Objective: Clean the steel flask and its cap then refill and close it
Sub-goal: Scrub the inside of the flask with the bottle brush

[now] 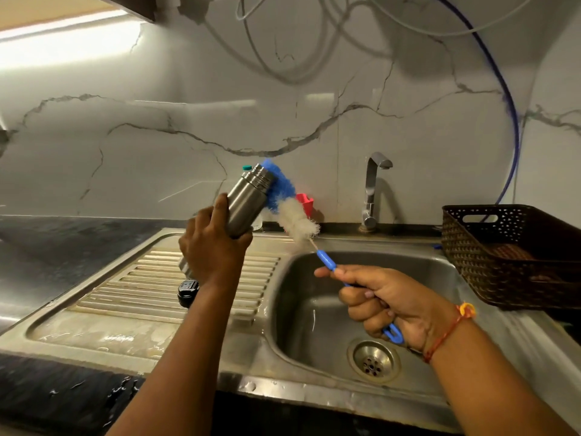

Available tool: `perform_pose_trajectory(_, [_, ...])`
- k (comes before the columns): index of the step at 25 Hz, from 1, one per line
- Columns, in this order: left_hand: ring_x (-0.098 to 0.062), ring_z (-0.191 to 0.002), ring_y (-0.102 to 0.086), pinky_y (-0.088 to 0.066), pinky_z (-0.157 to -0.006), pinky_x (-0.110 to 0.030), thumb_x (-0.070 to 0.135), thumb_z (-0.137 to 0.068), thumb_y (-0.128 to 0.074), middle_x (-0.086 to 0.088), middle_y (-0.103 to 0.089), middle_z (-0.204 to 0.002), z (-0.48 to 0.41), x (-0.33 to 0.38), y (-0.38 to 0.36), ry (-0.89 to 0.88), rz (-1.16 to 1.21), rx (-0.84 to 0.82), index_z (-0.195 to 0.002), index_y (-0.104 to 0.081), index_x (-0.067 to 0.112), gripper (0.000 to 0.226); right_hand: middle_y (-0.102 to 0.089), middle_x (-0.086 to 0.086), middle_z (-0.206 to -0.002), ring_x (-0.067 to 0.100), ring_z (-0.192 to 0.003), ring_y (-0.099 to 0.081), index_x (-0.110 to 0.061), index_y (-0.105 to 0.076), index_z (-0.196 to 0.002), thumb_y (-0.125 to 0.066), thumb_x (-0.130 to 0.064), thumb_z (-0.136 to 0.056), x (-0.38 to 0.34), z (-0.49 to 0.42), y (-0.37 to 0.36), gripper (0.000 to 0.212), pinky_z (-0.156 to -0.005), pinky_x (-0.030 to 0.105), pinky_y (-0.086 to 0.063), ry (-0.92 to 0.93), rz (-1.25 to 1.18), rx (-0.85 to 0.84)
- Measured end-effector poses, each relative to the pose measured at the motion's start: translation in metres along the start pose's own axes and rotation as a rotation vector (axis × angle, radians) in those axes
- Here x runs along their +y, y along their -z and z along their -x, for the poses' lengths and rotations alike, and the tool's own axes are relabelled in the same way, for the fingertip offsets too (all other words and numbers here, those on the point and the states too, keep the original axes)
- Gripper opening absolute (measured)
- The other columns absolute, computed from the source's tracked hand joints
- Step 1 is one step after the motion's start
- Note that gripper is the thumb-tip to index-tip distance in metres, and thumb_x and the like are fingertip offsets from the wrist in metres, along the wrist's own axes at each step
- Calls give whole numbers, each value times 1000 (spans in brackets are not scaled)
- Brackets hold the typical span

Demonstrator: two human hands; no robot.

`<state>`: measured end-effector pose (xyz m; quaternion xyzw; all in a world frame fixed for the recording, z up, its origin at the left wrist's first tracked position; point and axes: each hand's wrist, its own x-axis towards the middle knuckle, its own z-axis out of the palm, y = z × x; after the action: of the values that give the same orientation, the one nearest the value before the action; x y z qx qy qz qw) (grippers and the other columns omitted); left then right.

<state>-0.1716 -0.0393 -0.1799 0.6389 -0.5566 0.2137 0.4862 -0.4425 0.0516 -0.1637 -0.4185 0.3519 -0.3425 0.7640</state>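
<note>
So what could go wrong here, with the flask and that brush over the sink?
1. The left hand grips only the lower part of the tilted steel flask. If it slips, it may drop onto the wet drainboard.
2. The right hand holds the brush far back on its thin handle, so the bristles could miss the mouth and flick water about.

One flask (246, 205), one brush (298, 220), one basket (503, 272), one tap (371, 184).
</note>
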Motion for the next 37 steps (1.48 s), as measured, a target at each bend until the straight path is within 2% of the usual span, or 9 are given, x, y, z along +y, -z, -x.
perform_pose_trajectory(7, [-35, -108, -58, -46, -88, -50, 37, -73, -86, -10, -64, -121, 9, 16, -9, -138, -79, -21, -143, -52, 24, 78, -31, -4, -58, 3, -43, -21, -12, -64, -122, -45, -28, -103, 4, -24, 8, 32, -34, 15, -19, 111, -83, 197])
perform_pose_trajectory(12, [-36, -110, -57, -45, -91, -51, 32, -72, -87, -11, -64, -121, 8, 8, -11, -143, -148, 13, -141, -54, 24, 77, -53, 3, -69, 8, -50, -44, -16, -61, -114, -45, -19, -104, 9, -34, 5, 19, -43, 21, -39, 382, 256, 512])
perform_pose_trajectory(15, [-38, -113, -57, -43, -96, -54, 27, -73, -88, -12, -63, -123, 4, 1, -10, -142, -175, 29, -142, -53, 24, 78, -59, 6, -75, 7, -49, -44, -25, -56, -113, -49, -18, -102, 10, -35, 4, 14, -41, 21, -35, 472, 423, 553])
perform_pose_trajectory(18, [-39, -115, -55, -40, -98, -53, 23, -74, -88, -13, -62, -125, 2, -4, -9, -142, -191, 54, -142, -54, 24, 76, -47, 1, -62, 2, -43, -36, -23, -61, -113, -45, -26, -103, 12, -39, 2, 19, -39, 18, -30, 571, 535, 566])
perform_pose_trajectory(21, [-39, -117, -53, -38, -100, -53, 22, -76, -86, -12, -61, -126, 2, -6, -10, -140, -210, 59, -142, -54, 25, 74, -50, -2, -59, 2, -45, -42, -30, -62, -115, -47, -25, -102, 16, -39, -2, 20, -43, 17, -36, 643, 638, 536])
perform_pose_trajectory(24, [-37, -118, -53, -35, -102, -51, 22, -76, -85, -11, -61, -126, 4, -4, -11, -166, -235, 59, -142, -54, 26, 73, -64, -1, -69, 5, -51, -56, -34, -56, -129, -51, -27, -100, 20, -37, -2, 30, -51, 19, -46, 636, 837, 541])
perform_pose_trajectory(28, [-36, -117, -52, -34, -103, -50, 20, -77, -82, -10, -62, -125, 7, 2, -12, -217, -258, 61, -140, -55, 27, 68, -60, -4, -67, 10, -60, -57, -30, -52, -140, -49, -31, -101, 18, -38, 1, 39, -51, 15, -44, 608, 1138, 674])
perform_pose_trajectory(33, [-35, -117, -51, -31, -102, -49, 21, -79, -80, -10, -61, -126, -2, -16, -4, -88, -279, 85, -140, -56, 26, 66, -61, -5, -69, 11, -59, -57, -35, -50, -140, -48, -34, -101, 19, -25, 5, 39, -49, 19, -42, 492, 1192, 609])
perform_pose_trajectory(37, [-35, -117, -52, -32, -101, -48, 21, -81, -77, -8, -62, -125, 9, 5, -5, -182, -284, 58, -140, -56, 27, 63, -61, -3, -72, 14, -63, -59, -34, -52, -139, -47, -34, -102, 12, -37, -4, 37, -53, 28, -47, 507, 1209, 682])
